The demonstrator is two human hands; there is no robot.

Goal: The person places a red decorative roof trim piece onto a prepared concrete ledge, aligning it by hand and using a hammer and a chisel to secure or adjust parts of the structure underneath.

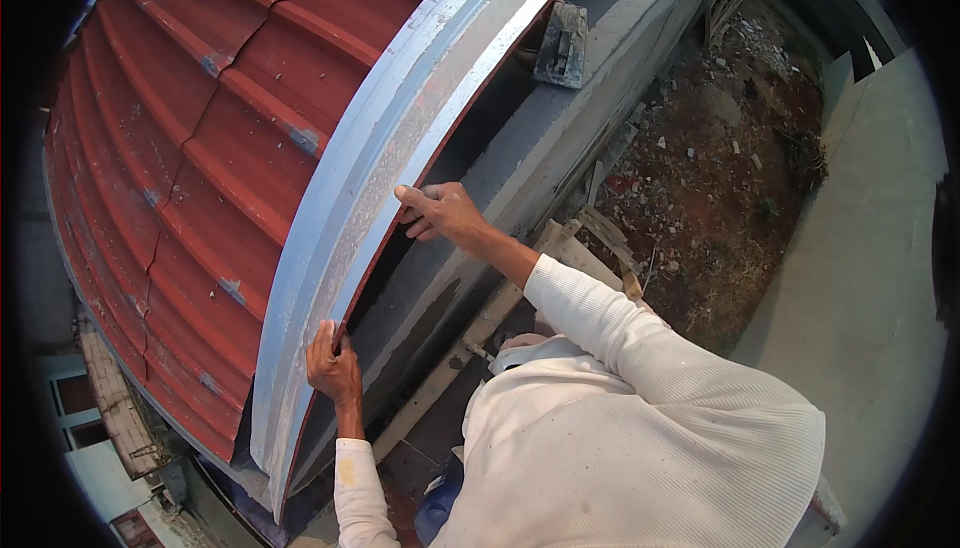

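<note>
A long silver sheet-metal flashing [345, 203] runs along the edge of the red ribbed metal roof [190, 138]. Its outer edge is lined with red. My left hand [335, 368] grips that edge near the flashing's lower end, fingers over the top. Further up, my right hand [440, 216] pinches the same edge, thumb on the upper face and the other fingers curled below it. A dark gap shows between the flashing and the grey concrete wall [520, 148] beneath.
A mortar-caked block-like object [562, 45] rests on the wall top, past my right hand. Down to the right lies bare ground [700, 168] strewn with rubble, bordered by a pale wall [850, 248]. Wooden planks [605, 238] stand beside the concrete. A blue container [440, 503] sits below me.
</note>
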